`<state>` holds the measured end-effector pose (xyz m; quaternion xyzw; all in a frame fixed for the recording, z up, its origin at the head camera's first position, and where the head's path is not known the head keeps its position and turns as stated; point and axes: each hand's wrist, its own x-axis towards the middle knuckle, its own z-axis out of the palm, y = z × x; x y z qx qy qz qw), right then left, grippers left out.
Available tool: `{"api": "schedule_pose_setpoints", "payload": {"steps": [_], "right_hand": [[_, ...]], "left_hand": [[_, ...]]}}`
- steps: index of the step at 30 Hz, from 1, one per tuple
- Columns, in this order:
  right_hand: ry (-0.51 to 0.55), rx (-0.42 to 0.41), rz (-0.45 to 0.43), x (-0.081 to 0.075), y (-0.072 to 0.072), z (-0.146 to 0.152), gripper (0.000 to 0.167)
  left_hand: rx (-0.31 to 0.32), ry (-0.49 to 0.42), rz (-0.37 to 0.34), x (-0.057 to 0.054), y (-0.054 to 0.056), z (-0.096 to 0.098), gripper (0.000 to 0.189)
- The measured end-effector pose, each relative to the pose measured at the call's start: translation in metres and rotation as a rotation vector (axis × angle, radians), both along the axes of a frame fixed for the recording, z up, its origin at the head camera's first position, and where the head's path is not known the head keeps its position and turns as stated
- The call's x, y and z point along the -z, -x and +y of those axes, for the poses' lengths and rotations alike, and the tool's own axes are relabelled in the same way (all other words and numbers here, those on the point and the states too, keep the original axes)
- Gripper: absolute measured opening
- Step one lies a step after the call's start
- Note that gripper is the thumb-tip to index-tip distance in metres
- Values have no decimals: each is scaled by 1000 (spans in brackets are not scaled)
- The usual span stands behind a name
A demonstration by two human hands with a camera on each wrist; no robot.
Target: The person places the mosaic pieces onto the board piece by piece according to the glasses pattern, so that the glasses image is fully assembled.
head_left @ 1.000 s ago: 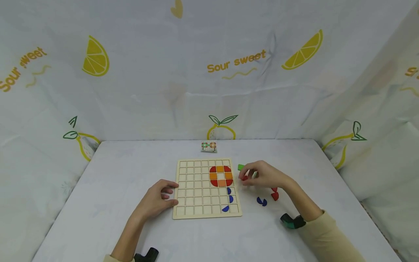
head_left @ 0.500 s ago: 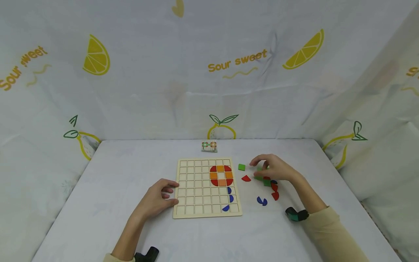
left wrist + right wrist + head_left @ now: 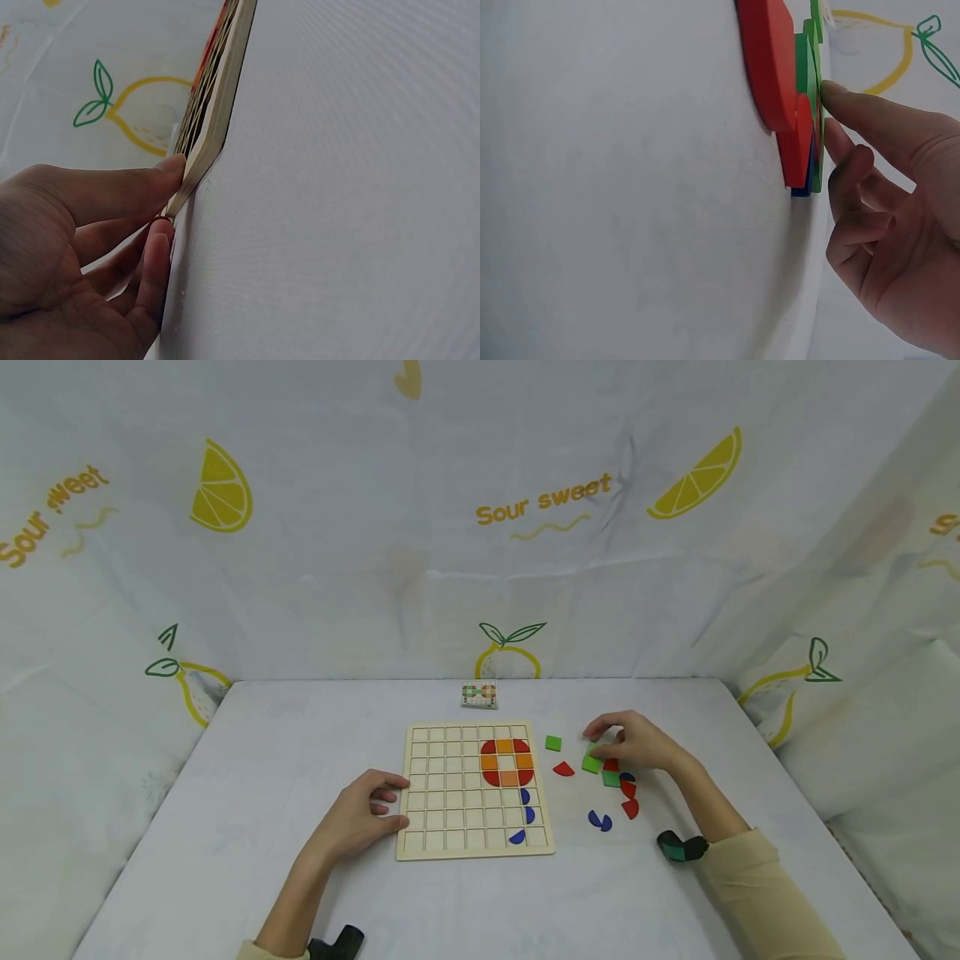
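My left hand (image 3: 360,818) rests its thumb and fingertips against the left edge of a wooden grid board (image 3: 450,797); the left wrist view shows the thumb tip (image 3: 174,166) right at that edge. My right hand (image 3: 630,742) is over a cluster of small pieces to the right of the board. Its thumb (image 3: 847,105) meets a green tile (image 3: 817,82) in the right wrist view, and the other fingers are apart from the pieces. Beside it lie a lighter green square (image 3: 591,764), a darker green square (image 3: 611,779) and red wedges (image 3: 630,809).
Red wedges and orange squares (image 3: 504,747) form a ring on the board; blue half-rounds (image 3: 517,837) lie down its right side. Between board and hand are a green square (image 3: 553,743) and red wedge (image 3: 564,769). A pattern card (image 3: 478,694) stands behind.
My right hand has moved right, from over the red wedge near the board to the green tiles. That wedge now lies uncovered on the table. The left hand and board have stayed put.
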<state>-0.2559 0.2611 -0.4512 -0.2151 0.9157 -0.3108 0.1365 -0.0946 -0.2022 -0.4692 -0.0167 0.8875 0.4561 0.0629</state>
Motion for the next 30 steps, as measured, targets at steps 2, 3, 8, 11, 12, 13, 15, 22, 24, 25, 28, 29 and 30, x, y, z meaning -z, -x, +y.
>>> {"api": "schedule_pose_setpoints", "payload": {"steps": [2,3,8,11,12,13,15,22,24,25,28,29,30], "right_hand": [[-1,3,8,-1,0,1,24],[-3,6,12,-1,1,1,24],[-1,24,6,-2,1,6,29],[4,12,-24,-1,2,9,33],[8,11,-36,-1,2,10,34],[11,0,-43,0,2,11,35],[17,-9,-54,1,2,12,35],[24,-17,-45,2,4,13,31],[18,-21,-30,2,4,12,30],[18,-22,-23,1,4,12,30],[24,-13,-10,-1,3,9,30],[28,-14,-7,-2,3,8,30],[35,-19,-7,-3,2,6,30]], "left_hand": [[-1,1,-1,0,0,0,50],[-1,2,0,0,0,0,50],[-5,6,-5,0,1,1,50],[-5,4,-8,0,0,1,50],[-4,1,-9,0,0,0,50],[-3,-1,-10,0,0,0,50],[0,-9,-11,-1,-1,0,51],[6,-21,-10,-1,-2,-1,51],[6,-22,-9,-1,-2,-1,51],[6,-24,-10,-1,-2,-1,51],[7,-28,-11,-1,-2,-2,51],[5,-27,-13,-1,-2,-2,51],[4,-28,-13,-1,-2,-2,51]]}}
